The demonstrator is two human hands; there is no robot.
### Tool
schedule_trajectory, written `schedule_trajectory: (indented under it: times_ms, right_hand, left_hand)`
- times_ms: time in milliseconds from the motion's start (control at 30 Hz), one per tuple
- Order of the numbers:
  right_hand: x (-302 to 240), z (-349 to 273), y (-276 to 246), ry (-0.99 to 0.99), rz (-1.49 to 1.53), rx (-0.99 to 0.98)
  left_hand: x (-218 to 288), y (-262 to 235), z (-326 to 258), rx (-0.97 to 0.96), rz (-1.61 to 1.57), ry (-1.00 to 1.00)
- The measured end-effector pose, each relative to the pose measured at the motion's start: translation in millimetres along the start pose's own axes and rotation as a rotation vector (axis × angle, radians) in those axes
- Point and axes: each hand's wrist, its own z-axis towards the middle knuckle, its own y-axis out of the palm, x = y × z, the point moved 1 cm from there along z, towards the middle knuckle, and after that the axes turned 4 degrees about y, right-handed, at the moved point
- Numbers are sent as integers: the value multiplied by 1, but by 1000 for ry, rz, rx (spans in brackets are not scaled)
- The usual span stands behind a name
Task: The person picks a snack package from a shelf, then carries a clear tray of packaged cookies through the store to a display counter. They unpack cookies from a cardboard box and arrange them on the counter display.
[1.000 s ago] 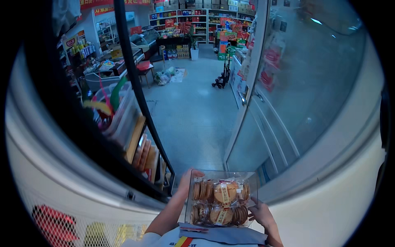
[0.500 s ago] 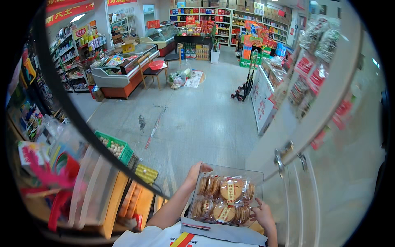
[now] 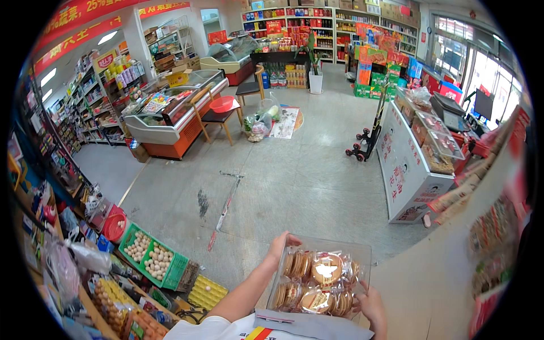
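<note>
Against my body I carry a clear plastic box (image 3: 362, 258) filled with packs of round, flat biscuits (image 3: 327, 268) in clear wrappers. My left hand (image 3: 284, 245) grips the far left corner of the box, its fingers hooked over the rim. My right hand (image 3: 371, 306) is closed around the right side wall, partly seen through the plastic. A grey flap (image 3: 309, 324) lies along the near edge of the box, against my white shirt.
Green crates of eggs (image 3: 156, 258) and a yellow egg tray (image 3: 207, 293) sit low on the left. Farther ahead are an orange-based display freezer (image 3: 181, 136), a chair with a red basin (image 3: 221, 103), and a folding trolley (image 3: 368, 136). A white counter (image 3: 405, 170) stands at right.
I have moved forward past the door frame and glass door, which have left the view. The shop appears nearer, and the egg crates show fully. Both hands keep hold of the box.
</note>
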Motion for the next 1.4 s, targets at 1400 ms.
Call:
schedule_trajectory:
  times_ms: [1400]
  right_hand:
    - [-855,1193,-30,-109,-94,-63]
  left_hand:
    - [383,-146,1373,211,-123,150]
